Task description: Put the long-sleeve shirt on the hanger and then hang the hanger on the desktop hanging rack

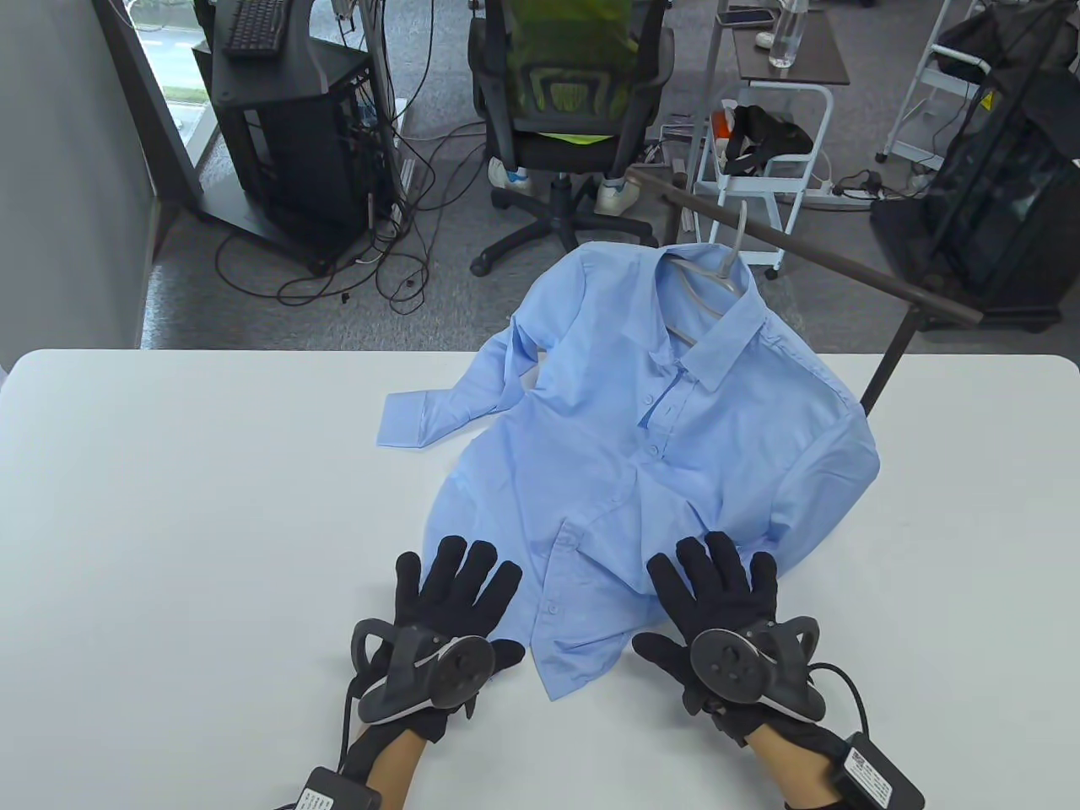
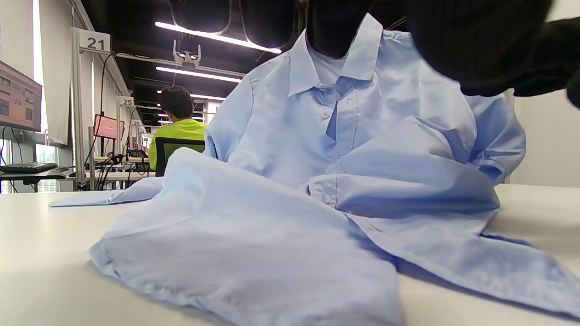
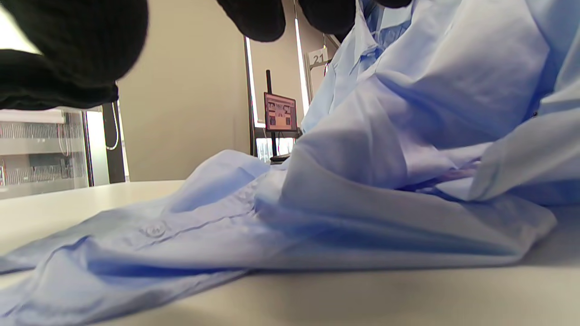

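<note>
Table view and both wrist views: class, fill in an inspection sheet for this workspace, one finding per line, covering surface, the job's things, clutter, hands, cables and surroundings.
Surface: white table, bare apart from the shirt and hands.
Job's things: light blue shirt on a hanger hooked over the dark rack bar; its lower part and one sleeve lie on the table.
Clutter: nothing seen on the table.
Hands: left hand and right hand flat, fingers straight, at the shirt's hem.
Cables: a wire runs from each glove's tracker to a wrist box; loose cables on the floor.
Surroundings: office chair, computer stand, shelving, a seated person.
</note>
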The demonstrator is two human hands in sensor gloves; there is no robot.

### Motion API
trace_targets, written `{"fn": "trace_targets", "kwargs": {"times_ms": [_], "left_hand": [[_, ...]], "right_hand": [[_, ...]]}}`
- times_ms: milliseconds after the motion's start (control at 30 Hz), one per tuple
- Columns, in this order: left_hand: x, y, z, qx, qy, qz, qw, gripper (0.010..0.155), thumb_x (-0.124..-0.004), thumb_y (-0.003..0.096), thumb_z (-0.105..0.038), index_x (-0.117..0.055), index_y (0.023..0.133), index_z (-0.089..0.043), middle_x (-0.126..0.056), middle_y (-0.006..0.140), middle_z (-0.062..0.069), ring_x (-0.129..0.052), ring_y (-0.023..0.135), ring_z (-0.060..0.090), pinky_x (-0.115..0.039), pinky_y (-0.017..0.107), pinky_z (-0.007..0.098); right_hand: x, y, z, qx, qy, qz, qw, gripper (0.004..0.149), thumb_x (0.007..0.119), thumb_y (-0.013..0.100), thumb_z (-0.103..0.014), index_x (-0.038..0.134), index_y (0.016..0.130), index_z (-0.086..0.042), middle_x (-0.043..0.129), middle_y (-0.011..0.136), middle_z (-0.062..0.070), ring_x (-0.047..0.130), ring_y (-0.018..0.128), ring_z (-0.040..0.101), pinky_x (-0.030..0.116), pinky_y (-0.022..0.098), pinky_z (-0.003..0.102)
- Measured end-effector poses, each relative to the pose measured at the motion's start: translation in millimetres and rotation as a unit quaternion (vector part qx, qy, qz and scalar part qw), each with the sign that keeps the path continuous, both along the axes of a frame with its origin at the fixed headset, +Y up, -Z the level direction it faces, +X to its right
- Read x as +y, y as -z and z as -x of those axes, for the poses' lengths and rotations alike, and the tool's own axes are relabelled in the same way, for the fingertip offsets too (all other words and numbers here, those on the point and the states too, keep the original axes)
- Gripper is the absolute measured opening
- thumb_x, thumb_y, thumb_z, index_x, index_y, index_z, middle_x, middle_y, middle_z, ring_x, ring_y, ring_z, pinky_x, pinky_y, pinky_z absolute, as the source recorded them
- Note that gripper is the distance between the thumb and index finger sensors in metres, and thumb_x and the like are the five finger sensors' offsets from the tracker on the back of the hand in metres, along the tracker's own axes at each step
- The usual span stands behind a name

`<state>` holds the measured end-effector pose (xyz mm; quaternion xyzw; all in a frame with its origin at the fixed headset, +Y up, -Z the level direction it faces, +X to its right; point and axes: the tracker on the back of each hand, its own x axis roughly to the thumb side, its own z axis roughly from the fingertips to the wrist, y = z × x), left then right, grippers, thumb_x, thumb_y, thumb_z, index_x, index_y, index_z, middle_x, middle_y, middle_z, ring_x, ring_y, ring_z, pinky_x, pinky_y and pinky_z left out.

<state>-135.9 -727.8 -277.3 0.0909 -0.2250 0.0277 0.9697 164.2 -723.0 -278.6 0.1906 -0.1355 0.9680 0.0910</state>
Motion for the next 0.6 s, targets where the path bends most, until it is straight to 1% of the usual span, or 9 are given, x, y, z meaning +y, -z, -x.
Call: {"fn": "trace_targets", "kwargs": {"times_ms": [100,267,600], "left_hand": [[-3.9,0.3,-3.3,-0.005,0.008,0.011,1.0,0.091,-0.075,0.0338,-0.068,-0.05,0.113,-0.031,-0.04,0.122,0.008,-0.04,0.114,0.044,-0.031,0.07,0.074],[-9.7,1.6,-7.3,-0.007,0.025,0.021,0.999,0.093,-0.075,0.0332,-0.068,-0.047,0.113,-0.031,-0.034,0.122,0.008,-0.035,0.114,0.044,-0.029,0.07,0.073],[-11.2,3.0,-6.1,-0.005,0.021,0.018,1.0,0.093,-0.075,0.0329,-0.068,-0.046,0.113,-0.031,-0.032,0.121,0.008,-0.034,0.114,0.043,-0.028,0.071,0.073]], "right_hand": [[-2.1,-1.4,3.2,0.005,-0.008,0.012,1.0,0.089,0.08,0.035,-0.071,0.055,0.109,-0.029,0.043,0.112,0.016,0.038,0.105,0.051,0.028,0.064,0.084],[-3.9,-3.2,6.6,0.011,-0.014,0.014,1.0,0.088,0.079,0.035,-0.071,0.055,0.109,-0.029,0.042,0.112,0.016,0.037,0.105,0.051,0.027,0.064,0.084],[-5.2,-4.3,12.9,0.021,-0.023,0.018,0.999,0.088,0.079,0.036,-0.07,0.054,0.109,-0.028,0.042,0.112,0.016,0.037,0.105,0.051,0.027,0.064,0.083]]}}
